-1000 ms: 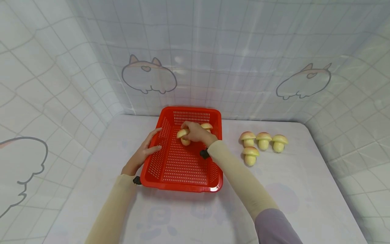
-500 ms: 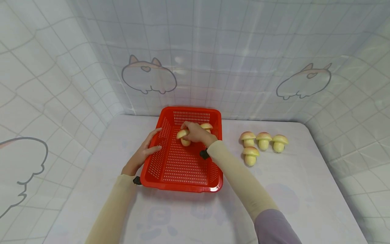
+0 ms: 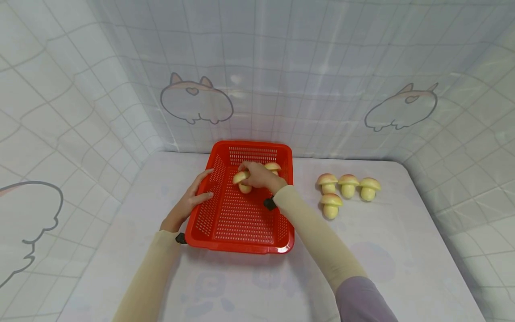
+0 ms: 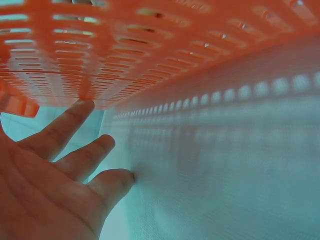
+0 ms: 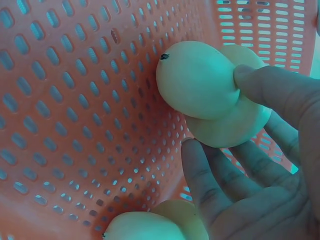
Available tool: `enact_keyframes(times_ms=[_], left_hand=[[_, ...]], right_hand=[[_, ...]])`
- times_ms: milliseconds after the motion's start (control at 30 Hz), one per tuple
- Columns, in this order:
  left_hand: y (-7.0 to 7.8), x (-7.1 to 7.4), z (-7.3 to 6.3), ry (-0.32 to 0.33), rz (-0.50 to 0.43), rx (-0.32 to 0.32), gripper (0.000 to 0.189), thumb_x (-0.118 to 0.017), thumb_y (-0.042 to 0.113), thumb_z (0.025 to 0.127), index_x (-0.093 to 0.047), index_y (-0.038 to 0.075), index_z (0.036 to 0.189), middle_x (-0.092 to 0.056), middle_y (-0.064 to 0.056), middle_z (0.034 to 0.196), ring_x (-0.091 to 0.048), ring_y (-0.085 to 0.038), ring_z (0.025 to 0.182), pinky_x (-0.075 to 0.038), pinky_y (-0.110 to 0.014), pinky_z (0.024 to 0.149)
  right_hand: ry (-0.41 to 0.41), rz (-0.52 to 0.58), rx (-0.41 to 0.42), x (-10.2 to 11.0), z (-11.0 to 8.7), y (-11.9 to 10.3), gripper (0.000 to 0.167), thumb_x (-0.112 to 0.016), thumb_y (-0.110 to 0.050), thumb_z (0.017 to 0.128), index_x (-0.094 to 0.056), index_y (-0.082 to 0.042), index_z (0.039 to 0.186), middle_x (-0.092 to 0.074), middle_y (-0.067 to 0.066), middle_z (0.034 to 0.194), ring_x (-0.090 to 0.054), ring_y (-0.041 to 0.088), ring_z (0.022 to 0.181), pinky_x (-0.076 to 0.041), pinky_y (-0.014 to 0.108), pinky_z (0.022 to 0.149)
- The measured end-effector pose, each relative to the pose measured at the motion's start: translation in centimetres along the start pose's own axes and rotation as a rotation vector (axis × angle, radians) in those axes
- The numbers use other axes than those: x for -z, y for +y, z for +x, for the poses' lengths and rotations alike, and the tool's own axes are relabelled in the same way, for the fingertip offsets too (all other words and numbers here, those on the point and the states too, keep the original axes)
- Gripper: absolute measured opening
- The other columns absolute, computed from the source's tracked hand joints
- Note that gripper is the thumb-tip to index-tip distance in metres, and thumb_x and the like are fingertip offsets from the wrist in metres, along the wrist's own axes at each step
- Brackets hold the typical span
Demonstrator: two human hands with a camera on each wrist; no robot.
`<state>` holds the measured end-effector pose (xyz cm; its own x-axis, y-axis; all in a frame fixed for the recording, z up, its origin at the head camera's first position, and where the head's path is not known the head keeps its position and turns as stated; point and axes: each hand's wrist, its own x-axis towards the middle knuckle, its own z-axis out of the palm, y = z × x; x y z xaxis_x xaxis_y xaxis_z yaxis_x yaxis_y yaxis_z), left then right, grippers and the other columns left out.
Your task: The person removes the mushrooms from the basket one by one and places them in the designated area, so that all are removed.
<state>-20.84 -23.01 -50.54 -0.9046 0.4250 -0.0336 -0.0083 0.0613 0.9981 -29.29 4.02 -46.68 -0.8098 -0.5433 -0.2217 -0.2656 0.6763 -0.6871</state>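
My right hand reaches into the red plastic basket and pinches a toy mushroom. In the right wrist view the thumb presses the pale mushroom where stem meets cap, and the fingertips lie along the cap's edge. Another mushroom lies in the basket's far right corner, partly covered by this hand. My left hand rests at the basket's left side, two fingertips reaching over the rim. Its other fingers stretch straight beneath the slotted outer wall in the left wrist view.
Several more toy mushrooms, yellow with reddish caps, stand grouped on the pale table right of the basket. A tiled-pattern curtain with cartoon animal outlines hangs behind the table and along both sides.
My right hand shifts very slightly with the mushroom in its grip. The left hand, the basket and the mushrooms on the table stay put.
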Motion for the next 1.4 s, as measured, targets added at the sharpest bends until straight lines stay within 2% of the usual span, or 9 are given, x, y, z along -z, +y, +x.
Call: enact_keyframes(times_ms=[200,500,700,900,1033,1233,1400], left_hand=[[-0.1,0.1,0.0,0.0,0.002,-0.005,0.072,-0.05,0.01,0.104,-0.017,0.029,0.164,-0.033,-0.026,0.15,-0.059,-0.044,0.114,-0.062,-0.047,0.081],[-0.3,0.3,0.1,-0.013,0.01,-0.015,0.071,-0.048,0.008,0.105,-0.015,0.026,0.165,-0.032,-0.028,0.15,-0.06,-0.043,0.113,-0.063,-0.047,0.081],[-0.2,0.2,0.1,-0.011,0.009,-0.007,0.071,-0.047,0.008,0.105,-0.015,0.026,0.165,-0.032,-0.028,0.151,-0.06,-0.042,0.114,-0.063,-0.047,0.081],[0.0,0.2,0.1,-0.009,0.01,-0.007,0.071,-0.047,0.007,0.104,-0.014,0.025,0.165,-0.032,-0.028,0.151,-0.059,-0.045,0.114,-0.063,-0.047,0.081],[0.0,0.1,0.0,-0.004,0.008,0.002,0.071,-0.048,0.009,0.105,-0.015,0.027,0.165,-0.032,-0.028,0.151,-0.06,-0.045,0.113,-0.062,-0.048,0.081],[-0.1,0.3,-0.2,-0.004,0.016,0.002,0.071,-0.05,0.013,0.105,-0.016,0.03,0.165,-0.033,-0.025,0.151,-0.06,-0.043,0.114,-0.062,-0.045,0.082],[-0.1,0.4,-0.1,-0.004,0.022,0.011,0.071,-0.051,0.015,0.105,-0.016,0.032,0.165,-0.032,-0.025,0.151,-0.059,-0.043,0.114,-0.062,-0.044,0.081]], right_hand=[[-0.001,0.03,0.009,0.0,-0.1,0.0,0.032,-0.071,-0.014,0.098,-0.062,-0.013,0.128,-0.065,0.006,0.126,-0.056,0.024,0.108,-0.052,0.037,0.095],[0.006,0.053,0.042,0.3,-0.2,0.0,0.035,-0.071,-0.015,0.098,-0.063,-0.01,0.132,-0.064,0.008,0.132,-0.057,0.025,0.112,-0.051,0.04,0.1],[0.049,0.07,0.064,0.5,-0.3,-0.1,0.034,-0.071,-0.019,0.098,-0.064,-0.014,0.13,-0.065,0.004,0.13,-0.057,0.023,0.113,-0.051,0.04,0.102],[0.105,0.153,0.113,1.0,-1.0,-0.3,0.039,-0.073,-0.023,0.096,-0.063,-0.014,0.133,-0.066,0.002,0.128,-0.058,0.021,0.106,-0.053,0.035,0.091],[0.123,0.232,0.112,1.4,-1.5,-0.4,0.04,-0.076,-0.024,0.095,-0.063,-0.015,0.132,-0.066,0.001,0.128,-0.06,0.021,0.106,-0.055,0.034,0.087],[0.163,0.333,0.095,1.9,-2.0,-0.3,0.036,-0.077,-0.028,0.094,-0.066,-0.02,0.127,-0.063,0.0,0.13,-0.057,0.02,0.116,-0.054,0.038,0.091],[0.206,0.388,0.115,2.3,-2.6,-0.2,0.035,-0.077,-0.027,0.093,-0.067,-0.021,0.126,-0.062,-0.001,0.13,-0.055,0.021,0.121,-0.053,0.043,0.095]])
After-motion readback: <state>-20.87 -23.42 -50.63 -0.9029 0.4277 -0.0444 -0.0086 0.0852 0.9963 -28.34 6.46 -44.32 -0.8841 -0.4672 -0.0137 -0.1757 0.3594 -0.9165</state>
